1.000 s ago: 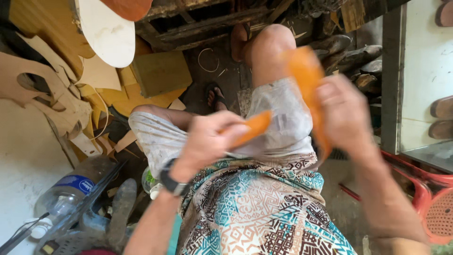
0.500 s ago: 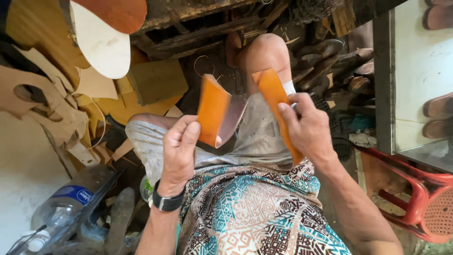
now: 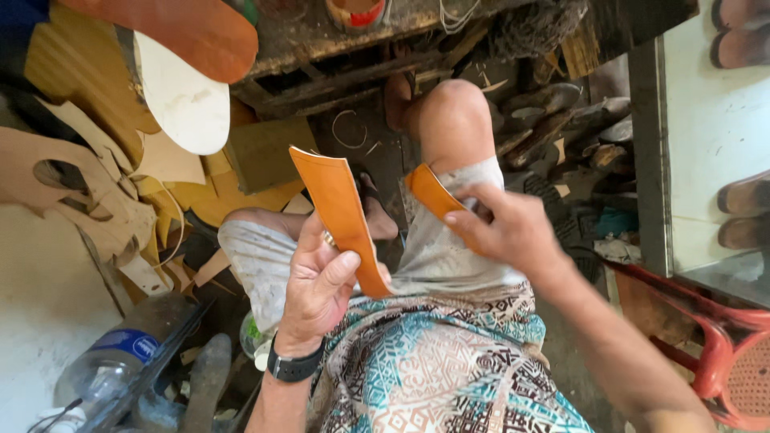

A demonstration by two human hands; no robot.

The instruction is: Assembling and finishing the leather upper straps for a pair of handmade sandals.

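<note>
a plastic bottle [image 3: 100,370] lies by leather offcuts [image 3: 76,188], a red chair [image 3: 726,353] opposite.

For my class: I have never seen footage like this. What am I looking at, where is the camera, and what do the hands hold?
There is no machine here: a seated person works with bare hands, and a camera on their head looks down over their lap and knees. The left hand, with a black wristband, holds an orange leather strip upright. The right hand pinches a second orange piece over the knee. On the floor lie tan leather offcuts, a plastic bottle, a white sole-shaped piece and, at right, a red plastic stool.
</note>
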